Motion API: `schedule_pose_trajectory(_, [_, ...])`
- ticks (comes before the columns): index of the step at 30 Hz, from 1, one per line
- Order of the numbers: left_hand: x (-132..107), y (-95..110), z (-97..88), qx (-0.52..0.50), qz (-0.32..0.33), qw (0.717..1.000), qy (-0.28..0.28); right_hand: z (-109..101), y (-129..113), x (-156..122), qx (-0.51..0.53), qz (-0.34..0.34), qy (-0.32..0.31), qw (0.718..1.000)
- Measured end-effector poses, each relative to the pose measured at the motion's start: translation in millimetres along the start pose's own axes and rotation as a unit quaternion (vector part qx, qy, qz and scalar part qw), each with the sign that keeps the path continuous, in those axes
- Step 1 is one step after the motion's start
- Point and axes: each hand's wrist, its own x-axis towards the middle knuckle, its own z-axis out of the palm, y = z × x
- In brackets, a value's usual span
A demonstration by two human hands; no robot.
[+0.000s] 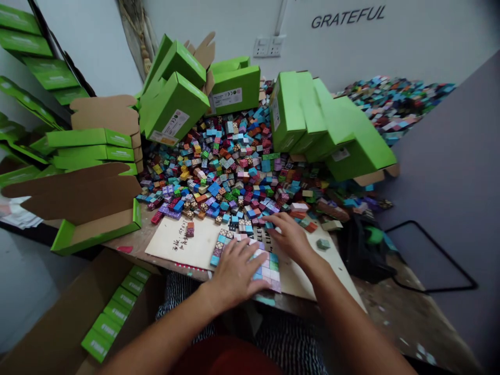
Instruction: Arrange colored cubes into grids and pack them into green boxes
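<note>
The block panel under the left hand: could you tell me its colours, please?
The block panel shows pale pink, blue and some green, in the head view.

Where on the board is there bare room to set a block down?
Mainly the left end of the board, up to the block grid, apart from one loose block; and a strip between grid and right forearm. Crowded: the back edge, along the block pile by the right hand, and the grid under the left hand.
</note>
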Motion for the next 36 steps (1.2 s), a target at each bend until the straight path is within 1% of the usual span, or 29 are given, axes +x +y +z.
schedule_pose_trajectory(2, [0.6,7.1,5.6,-0.004,0.002,1.000,-0.015,-2.6,1.1,11.6,-0.081,-0.037,-0.040,0.995])
schedule_pose_trajectory(4, [1.9,9.6,10.0,-0.004,-0.011,1.000,-0.021,-5.4,-1.8,20.0,-0.114,-0.055,-0.071,0.989])
schedule_pose_trajectory(8, [4.1,8.3,12.6,0.006,-0.021,0.999,-0.024,-11.3,-6.0,24.6,-0.133,-0.071,-0.110,0.982])
schedule_pose_trajectory(12, [3.4,7.0,12.9,0.011,-0.027,0.999,-0.020,-16.2,1.3,11.1,-0.119,-0.087,-0.132,0.980])
schedule_pose_trajectory(14, [2.3,6.1,14.4,0.012,-0.023,1.000,-0.017,-17.2,5.2,-2.0,-0.050,-0.087,-0.126,0.987])
schedule_pose_trajectory(16, [1.5,5.6,16.5,0.012,-0.017,1.000,-0.012,-15.7,6.2,-16.4,0.082,-0.067,-0.120,0.987])
schedule_pose_trajectory(18, [1.3,6.4,18.1,0.010,-0.016,1.000,-0.007,-11.1,4.2,-28.6,0.228,-0.031,-0.121,0.965])
schedule_pose_trajectory(20, [1.6,8.6,17.8,0.006,-0.023,1.000,-0.006,-4.1,0.7,-36.1,0.338,0.000,-0.116,0.934])
schedule_pose_trajectory(22, [1.5,10.2,14.3,0.003,-0.030,0.999,-0.012,2.5,-2.3,-39.1,0.399,0.023,-0.096,0.911])
schedule_pose_trajectory(23, [1.1,9.6,11.2,0.001,-0.033,0.999,-0.017,4.7,-3.6,-39.6,0.411,0.034,-0.082,0.907])
schedule_pose_trajectory(24, [0.3,7.3,7.2,-0.003,-0.033,0.999,-0.021,5.8,-5.0,-39.9,0.410,0.045,-0.068,0.908])
schedule_pose_trajectory(26, [-2.0,-2.9,-2.3,-0.009,-0.032,0.999,-0.024,5.3,-8.9,-41.1,0.373,0.051,-0.057,0.925])
schedule_pose_trajectory(28, [-4.6,-19.6,-11.4,-0.015,-0.025,0.999,-0.034,3.0,-14.9,-43.2,0.302,0.021,-0.071,0.950])
schedule_pose_trajectory(30, [-6.2,-38.0,-17.5,-0.021,-0.015,0.998,-0.060,2.0,-22.1,-45.3,0.225,-0.027,-0.095,0.969])
schedule_pose_trajectory(33, [-6.0,-56.0,-19.5,-0.029,-0.006,0.995,-0.091,4.9,-29.7,-46.5,0.153,-0.064,-0.108,0.980])
schedule_pose_trajectory(36, [-4.6,-58.7,-17.4,-0.027,-0.012,0.995,-0.092,8.3,-26.8,-49.3,0.142,-0.075,-0.122,0.979])
